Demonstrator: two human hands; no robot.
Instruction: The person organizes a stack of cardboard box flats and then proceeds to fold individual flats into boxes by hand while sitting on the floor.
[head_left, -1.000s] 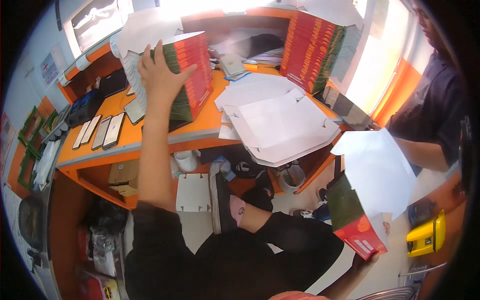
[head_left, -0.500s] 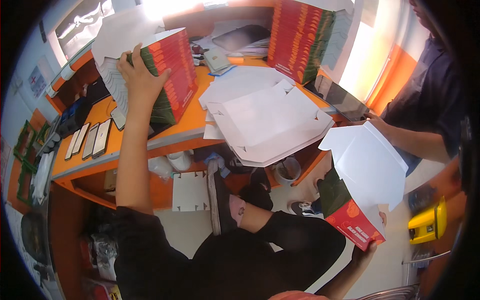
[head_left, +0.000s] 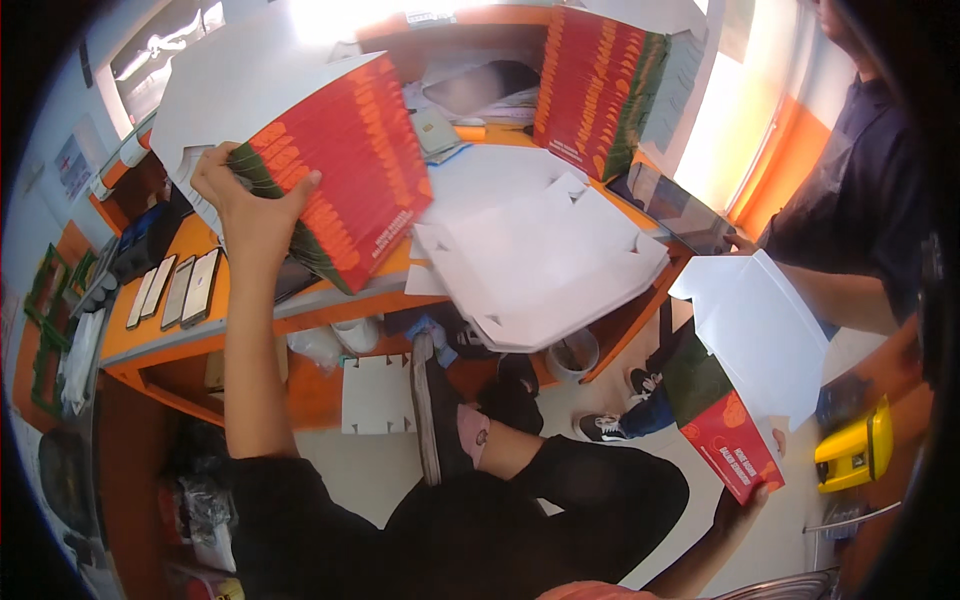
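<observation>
Item one: my left hand point(head_left: 250, 205), fingers curling over and clamping the near end of a leaning stack of red-and-green flat cartons point(head_left: 335, 160), which is tilting at the front edge of the orange counter point(head_left: 190, 335).

Item two: my right hand point(head_left: 738, 512), fingers closing on the lower corner of a single red-and-green folded carton point(head_left: 715, 410) off the counter, low to my right, its white inner flap point(head_left: 765, 330) opening upward.

Item three: white unfolded blanks point(head_left: 530, 255) lying at the counter's front right corner.
</observation>
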